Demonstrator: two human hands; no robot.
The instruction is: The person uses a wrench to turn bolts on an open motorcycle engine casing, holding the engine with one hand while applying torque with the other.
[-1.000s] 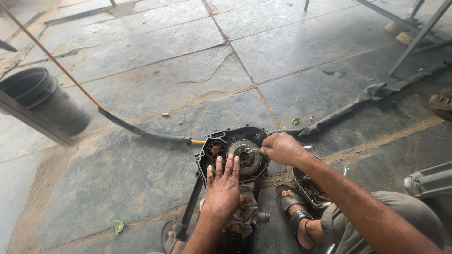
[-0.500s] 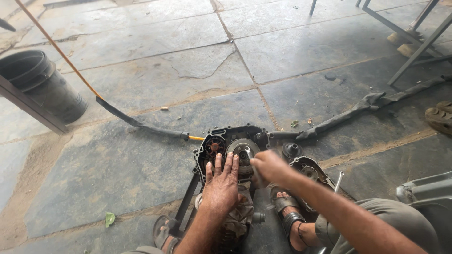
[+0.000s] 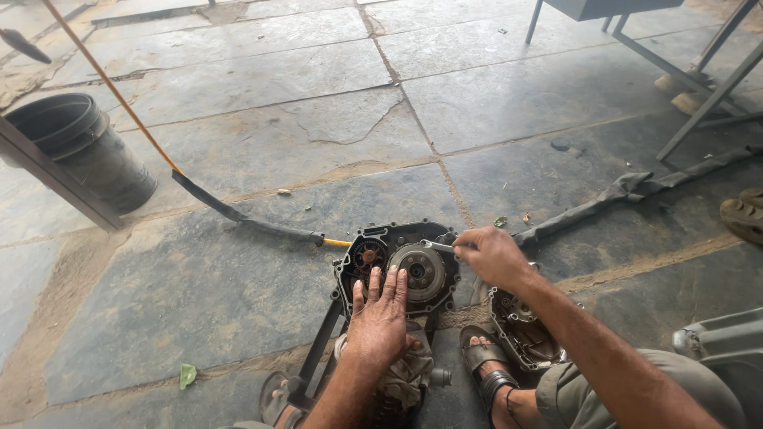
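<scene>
Engine (image 3: 397, 274) under flat left hand (image 3: 380, 318), right hand (image 3: 494, 256) fisted on tool (image 3: 437, 246).

The floor (image 3: 262, 151) is made of big grey stone slabs with cracks and sandy dirt in the gaps. A dark bucket (image 3: 91, 147) stands at the left, next to a slanted plank (image 3: 56, 179). Grey metal legs (image 3: 703, 103) of some furniture stand at the top right. A small green leaf (image 3: 187, 374) lies low on the left. Daylight falls on everything.
</scene>
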